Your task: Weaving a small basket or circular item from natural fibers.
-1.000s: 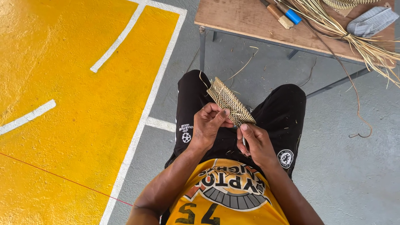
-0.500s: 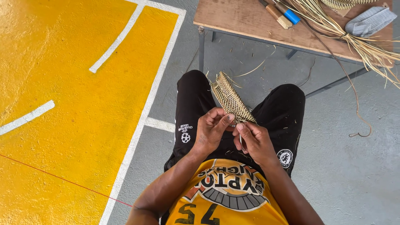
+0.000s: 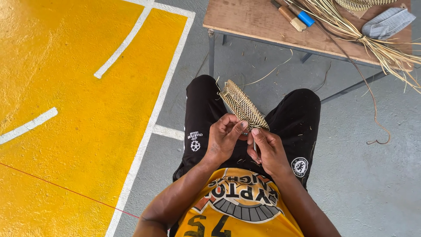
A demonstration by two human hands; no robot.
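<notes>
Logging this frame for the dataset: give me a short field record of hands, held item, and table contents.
left hand: fingers pinching the near end of the woven piece
right hand: at the same end, holding a thin strand
woven piece: tan, flat, over the lap
table: wooden, ahead of the knees
on table: straw bundle, grey cloth, two tool handles
floor: grey, with a yellow area and white lines

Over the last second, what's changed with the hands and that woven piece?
Very little. The woven piece stands a touch more upright over the lap than a second ago, its far end tipped slightly. The left hand has closed its fingertips in on the near end, beside the right hand. Both hands kept their hold throughout. The wooden table, the straw bundle and the painted floor look unchanged.
</notes>
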